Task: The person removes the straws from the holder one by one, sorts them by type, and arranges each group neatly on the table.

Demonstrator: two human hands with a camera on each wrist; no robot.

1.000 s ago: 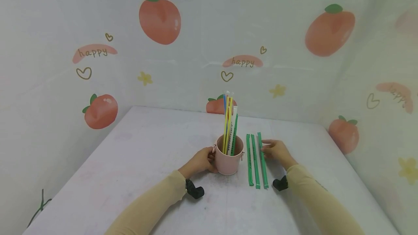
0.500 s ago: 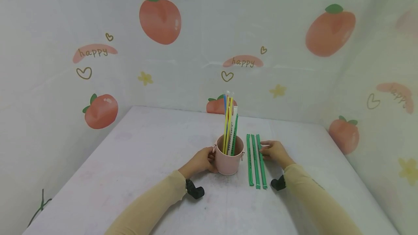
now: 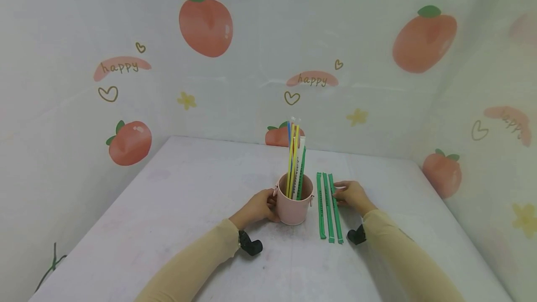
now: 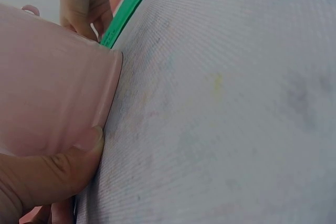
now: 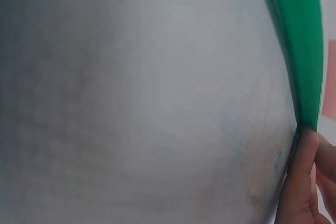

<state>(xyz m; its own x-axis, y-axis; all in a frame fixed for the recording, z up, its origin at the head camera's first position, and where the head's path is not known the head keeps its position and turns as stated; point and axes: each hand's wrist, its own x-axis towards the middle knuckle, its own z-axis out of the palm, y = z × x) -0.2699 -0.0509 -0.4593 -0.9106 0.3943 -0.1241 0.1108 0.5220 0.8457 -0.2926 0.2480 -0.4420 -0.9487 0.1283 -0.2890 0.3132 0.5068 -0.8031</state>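
A small pink bucket (image 3: 292, 212) stands upright on the table, holding several long straws (image 3: 294, 167) in yellow, blue, white and green. My left hand (image 3: 260, 206) grips its left side, with the thumb (image 4: 63, 171) pressed low on the wall in the left wrist view. To the right of the bucket, three green-wrapped straws lie side by side, roughly parallel: a left one (image 3: 320, 206), a middle one (image 3: 328, 209) and a right one (image 3: 337, 216). My right hand (image 3: 353, 195) pinches the right straw near its upper half; in the right wrist view, fingertips meet the green wrapper (image 5: 304, 40).
The white table (image 3: 201, 176) runs back to a fabric backdrop (image 3: 251, 22) printed with peaches. Black wrist cameras sit at both wrists, the left camera (image 3: 251, 243) and the right camera (image 3: 356, 235). A dark green cord (image 3: 53, 264) shows at the left edge.
My right hand has shifted slightly left, bringing the right straw closer to the middle one and more in line with it. The left hand and bucket have stayed put.
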